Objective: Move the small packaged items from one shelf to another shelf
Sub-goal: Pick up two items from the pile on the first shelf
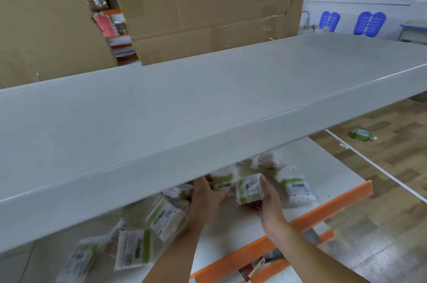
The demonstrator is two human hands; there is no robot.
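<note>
Green-labelled packets (248, 188) in both hands' grip

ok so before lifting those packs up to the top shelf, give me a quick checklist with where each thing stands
1. Left hand grips a green-and-white plastic pack of cotton swabs: ok.
2. Right hand grips a second green-and-white swab pack: ok.
3. Broad pale grey upper shelf has bare room for them: ok.
4. Lift path: both hands sit under the upper shelf's front edge and must come out toward the person first: not ok.
5. Grip firmness on each pack: cannot tell, picture is blurred.
6. More packs left on the white lower shelf with orange edge, such as the loose pack to the right: ok.
</note>
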